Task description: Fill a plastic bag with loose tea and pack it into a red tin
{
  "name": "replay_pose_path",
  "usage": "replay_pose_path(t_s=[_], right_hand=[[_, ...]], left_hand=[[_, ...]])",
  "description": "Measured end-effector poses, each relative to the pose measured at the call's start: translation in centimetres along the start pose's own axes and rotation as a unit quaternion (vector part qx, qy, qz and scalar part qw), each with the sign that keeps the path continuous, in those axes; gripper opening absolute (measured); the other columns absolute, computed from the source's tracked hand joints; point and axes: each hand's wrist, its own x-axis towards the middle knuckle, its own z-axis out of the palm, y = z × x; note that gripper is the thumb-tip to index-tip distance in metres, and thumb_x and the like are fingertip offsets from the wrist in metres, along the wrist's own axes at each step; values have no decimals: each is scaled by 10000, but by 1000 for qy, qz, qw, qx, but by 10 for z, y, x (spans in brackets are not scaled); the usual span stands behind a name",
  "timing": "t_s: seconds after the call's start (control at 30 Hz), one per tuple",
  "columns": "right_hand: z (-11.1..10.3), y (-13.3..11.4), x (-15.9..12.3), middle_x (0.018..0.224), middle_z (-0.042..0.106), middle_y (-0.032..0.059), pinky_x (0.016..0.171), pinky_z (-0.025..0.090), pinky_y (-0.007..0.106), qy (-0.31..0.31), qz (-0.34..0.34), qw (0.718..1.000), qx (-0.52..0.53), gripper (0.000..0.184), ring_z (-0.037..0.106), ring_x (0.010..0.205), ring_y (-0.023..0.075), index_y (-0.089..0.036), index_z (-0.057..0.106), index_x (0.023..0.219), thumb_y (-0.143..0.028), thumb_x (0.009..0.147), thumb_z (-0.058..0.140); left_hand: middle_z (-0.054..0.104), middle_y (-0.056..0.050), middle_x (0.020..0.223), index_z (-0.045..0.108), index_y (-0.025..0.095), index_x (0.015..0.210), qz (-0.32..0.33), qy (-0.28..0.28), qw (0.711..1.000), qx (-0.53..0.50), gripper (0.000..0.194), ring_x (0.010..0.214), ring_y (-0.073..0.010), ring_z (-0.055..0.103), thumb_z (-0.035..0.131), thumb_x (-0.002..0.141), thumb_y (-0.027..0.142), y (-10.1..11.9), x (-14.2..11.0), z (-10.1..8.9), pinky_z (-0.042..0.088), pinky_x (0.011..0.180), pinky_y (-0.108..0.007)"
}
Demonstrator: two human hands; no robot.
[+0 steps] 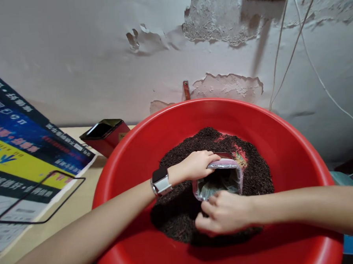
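Observation:
A box lined with clear plastic (241, 183) lies tilted in a large red basin (296, 153), its opening toward me. My left hand (200, 164), with a watch (161, 182) on its wrist, grips the box's far left rim. My right hand (225, 212) is closed at the near rim, knuckles up; whatever its fingers hold is hidden beneath them. Dark dry shreds (184, 226), like loose tea leaves, are heaped around the box. Beside its right edge is a small patch of yellowish bits (241, 160), where the red basin bottom shows through.
Left of the basin stands a dark red tin (108, 133) with an open top. A printed cardboard box (24, 163) and a black wire frame (45, 221) are on the light table (66, 228). Behind is a peeling wall (101, 61); white cables (308, 58) hang at right.

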Motion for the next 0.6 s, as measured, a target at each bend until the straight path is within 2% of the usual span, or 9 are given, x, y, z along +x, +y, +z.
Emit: replay_pose_path(t_s=[0.07, 0.13, 0.2, 0.3, 0.37, 0.4, 0.5, 0.57, 0.6], right_hand=[[-11, 11, 1, 851, 606, 114, 603, 440, 335, 44, 77, 991, -104, 247, 588, 729, 200, -125, 499, 1062, -149, 854, 369], [-16, 15, 0, 918, 592, 155, 728, 424, 401, 65, 110, 979, -160, 241, 570, 839, 232, -92, 517, 1033, -124, 838, 378], [-16, 11, -1, 972, 579, 152, 794, 392, 415, 95, 45, 983, -149, 214, 549, 897, 232, -107, 537, 967, -146, 858, 357], [-2, -7, -4, 1054, 552, 100, 768, 398, 352, 111, -108, 987, -37, 239, 526, 922, 195, -172, 541, 949, -246, 895, 320], [19, -15, -8, 1078, 545, 66, 702, 417, 315, 47, -136, 988, 49, 247, 528, 903, 182, -217, 541, 1006, -341, 877, 370], [31, -15, -11, 1088, 546, 62, 679, 427, 312, -10, -121, 990, 77, 271, 535, 891, 186, -234, 537, 1050, -377, 844, 433], [67, -8, -19, 1159, 527, 135, 721, 445, 384, -174, -40, 978, 105, 540, 534, 977, 279, -198, 546, 1122, -491, 674, 617], [81, -4, -21, 1207, 491, 189, 777, 436, 436, -231, 15, 965, 121, 662, 508, 1043, 336, -155, 540, 1160, -511, 614, 654], [84, -3, -22, 1214, 486, 200, 799, 429, 452, -245, 36, 960, 130, 660, 506, 1054, 344, -145, 533, 1177, -491, 627, 647]], left_hand=[[612, -48, 1072, 549, 230, 1135, -4, 0, 1000, 0, 381, 946, -201, 578, 472, 763, 214, -1, 0, 1, 440, 805, -294], [613, -47, 1065, 555, 227, 1121, -5, 0, 1000, -1, 365, 947, -200, 574, 464, 767, 216, -1, 0, 1, 439, 805, -293], [613, -42, 1059, 555, 231, 1116, -1, 4, 1000, -3, 362, 946, -199, 571, 466, 766, 214, -2, -1, 2, 436, 809, -292], [608, -36, 1063, 548, 245, 1123, 3, 9, 1000, -9, 365, 937, -193, 568, 474, 766, 224, -2, -1, 2, 429, 815, -288], [607, -35, 1063, 546, 247, 1125, 3, 6, 1000, -15, 366, 930, -190, 568, 475, 767, 225, -2, -1, 1, 429, 811, -286], [608, -36, 1060, 548, 244, 1124, 3, 3, 1000, -17, 366, 928, -189, 569, 472, 766, 220, -2, -1, 1, 430, 807, -286], [608, -45, 1057, 548, 232, 1128, 2, -9, 1000, -18, 370, 934, -190, 572, 461, 769, 210, -1, -1, -1, 435, 813, -289], [604, -50, 1071, 542, 228, 1139, 1, -13, 1000, -17, 371, 955, -194, 571, 452, 779, 222, -1, 0, -1, 433, 833, -294], [601, -51, 1079, 539, 227, 1144, 0, -15, 1000, -15, 372, 968, -196, 568, 450, 782, 229, -2, 0, -1, 431, 844, -296]])
